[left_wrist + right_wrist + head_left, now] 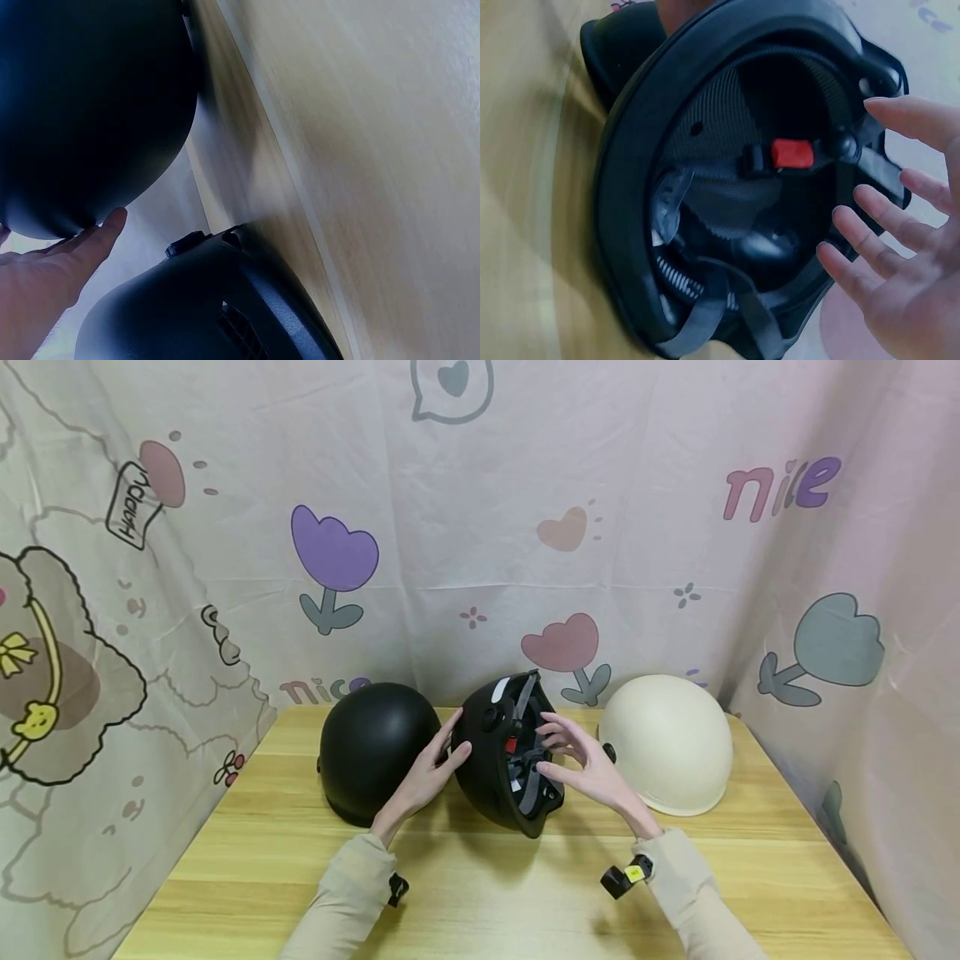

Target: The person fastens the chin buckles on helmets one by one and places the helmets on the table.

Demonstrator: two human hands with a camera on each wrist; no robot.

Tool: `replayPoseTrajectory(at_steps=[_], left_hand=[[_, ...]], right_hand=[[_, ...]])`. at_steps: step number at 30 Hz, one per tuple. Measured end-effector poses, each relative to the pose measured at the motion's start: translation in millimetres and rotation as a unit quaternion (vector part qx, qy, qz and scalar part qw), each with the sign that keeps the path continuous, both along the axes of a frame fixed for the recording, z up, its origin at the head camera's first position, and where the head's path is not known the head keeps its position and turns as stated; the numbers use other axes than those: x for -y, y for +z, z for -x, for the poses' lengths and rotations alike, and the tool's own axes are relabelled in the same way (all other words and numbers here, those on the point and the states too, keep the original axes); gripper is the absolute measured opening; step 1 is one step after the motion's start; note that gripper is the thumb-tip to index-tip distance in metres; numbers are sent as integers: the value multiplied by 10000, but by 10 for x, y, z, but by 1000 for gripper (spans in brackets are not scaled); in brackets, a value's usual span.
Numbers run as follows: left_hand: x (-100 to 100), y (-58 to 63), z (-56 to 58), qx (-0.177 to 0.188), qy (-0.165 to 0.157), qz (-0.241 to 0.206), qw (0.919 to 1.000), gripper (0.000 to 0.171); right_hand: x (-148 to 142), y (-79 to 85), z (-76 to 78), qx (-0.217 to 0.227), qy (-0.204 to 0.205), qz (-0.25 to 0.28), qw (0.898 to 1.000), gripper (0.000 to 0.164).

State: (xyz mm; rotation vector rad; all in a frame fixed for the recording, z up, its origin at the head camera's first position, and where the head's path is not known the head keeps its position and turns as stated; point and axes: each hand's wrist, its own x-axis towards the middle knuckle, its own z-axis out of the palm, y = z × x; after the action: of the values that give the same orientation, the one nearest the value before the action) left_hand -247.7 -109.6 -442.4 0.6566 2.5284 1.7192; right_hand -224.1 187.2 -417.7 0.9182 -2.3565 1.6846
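Note:
A black helmet (483,768) is tilted on its side in the middle, its hollow facing right. My left hand (429,770) rests against its outer shell with fingers extended, between it and another black helmet (378,752). Spread and holding nothing, my right hand (588,768) is at the opening of the tilted helmet. In the right wrist view, a red buckle (792,154), grey straps (705,315) and dark lining show inside; whether the fingertips touch the rim, I cannot tell.
A cream helmet (667,747) stands dome-up to the right, close behind my right hand. All the helmets are on a light wooden table (495,902). A printed curtain (465,510) hangs behind and along both sides.

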Motion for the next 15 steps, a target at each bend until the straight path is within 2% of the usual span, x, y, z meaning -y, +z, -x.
replayPoseTrajectory(at_steps=[9, 15], left_hand=[[12, 9, -12, -2, -1, 11, 10000, 63], [12, 8, -15, 66, 72, 50, 9999, 62]], right_hand=[[120, 186, 41, -135, 197, 14, 9997, 69], [208, 300, 51, -97, 69, -216, 9997, 69]])
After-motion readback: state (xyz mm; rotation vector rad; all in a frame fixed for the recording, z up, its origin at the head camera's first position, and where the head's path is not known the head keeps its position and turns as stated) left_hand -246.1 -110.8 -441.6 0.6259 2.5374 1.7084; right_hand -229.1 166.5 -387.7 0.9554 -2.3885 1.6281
